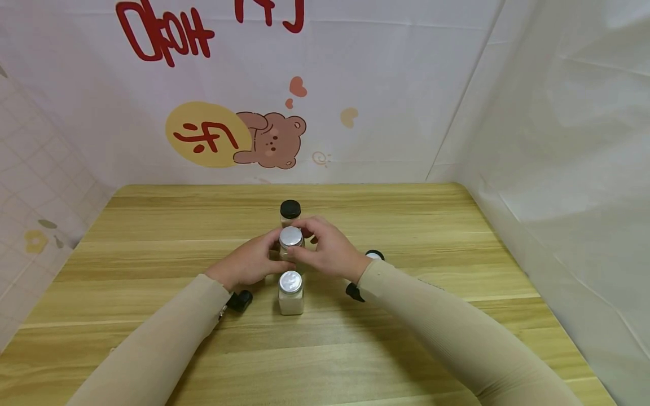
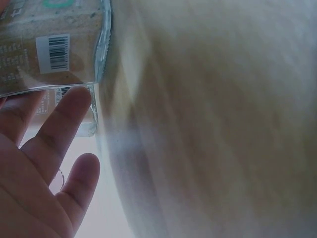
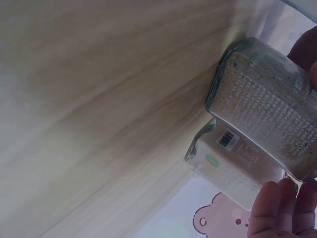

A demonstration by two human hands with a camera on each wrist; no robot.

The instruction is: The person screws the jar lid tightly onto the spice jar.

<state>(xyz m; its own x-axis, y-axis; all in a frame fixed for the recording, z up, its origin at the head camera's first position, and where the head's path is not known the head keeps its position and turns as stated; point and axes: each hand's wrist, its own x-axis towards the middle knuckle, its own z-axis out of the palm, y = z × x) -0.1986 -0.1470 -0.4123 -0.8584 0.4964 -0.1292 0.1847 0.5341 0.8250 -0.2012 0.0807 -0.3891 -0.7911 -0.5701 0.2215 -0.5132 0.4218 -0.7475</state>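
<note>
Three square glass jars of pale seasoning-like powder stand in a row in the head view. The middle jar [image 1: 291, 238] has a silver lid; both hands are at it. My right hand [image 1: 332, 248] pinches around its lid, thumb on the near side and fingers behind. From the left, my left hand [image 1: 249, 262] holds it between thumb and fingers. The left wrist view shows a barcode on this speckled jar [image 2: 54, 52]; in the right wrist view the same jar [image 3: 267, 99] has printed text. The front silver-lidded jar [image 1: 291, 301] stands just nearer me.
Behind the middle jar stands a black-lidded jar [image 1: 290, 210], partly hidden. A round black-rimmed piece with a white inside [image 1: 374, 255] lies beyond my right wrist. The wooden table [image 1: 325, 361] meets a printed white curtain [image 1: 386, 84] at its back edge.
</note>
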